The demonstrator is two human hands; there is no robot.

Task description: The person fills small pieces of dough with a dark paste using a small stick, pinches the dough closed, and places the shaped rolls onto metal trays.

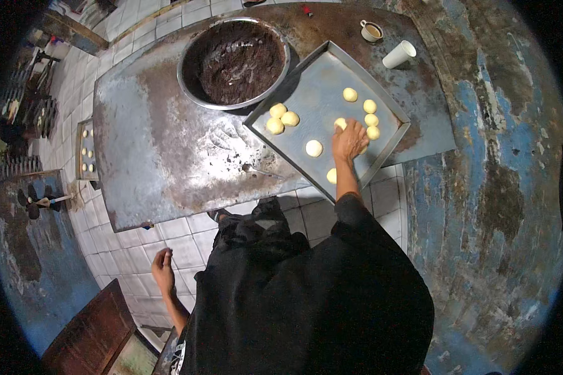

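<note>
My right hand (349, 142) is over the metal baking tray (322, 103), its fingers bent down on a pale yellow dough ball (340, 123). The palm side is hidden, and part of another ball peeks out beside the hand. Just to its right, several dough balls (371, 119) stand in a column, with a single ball (350, 94) above them. A flattened-looking ball (314, 148) lies to the left of the hand, and another (332, 175) sits by the wrist. Further left, several balls (282, 119) cluster together. My left hand (162, 267) hangs off the table's near side, fingers curled together, holding nothing visible.
A steel bowl (186, 83) of dark brown crumbly filling stands left of the tray. On the worn metal table (131, 144) lie a spoon (261, 170) and white flour (225, 139). A white cup (399, 55) and a coffee mug (371, 31) stand behind the tray. Another tray (79, 150) is far left.
</note>
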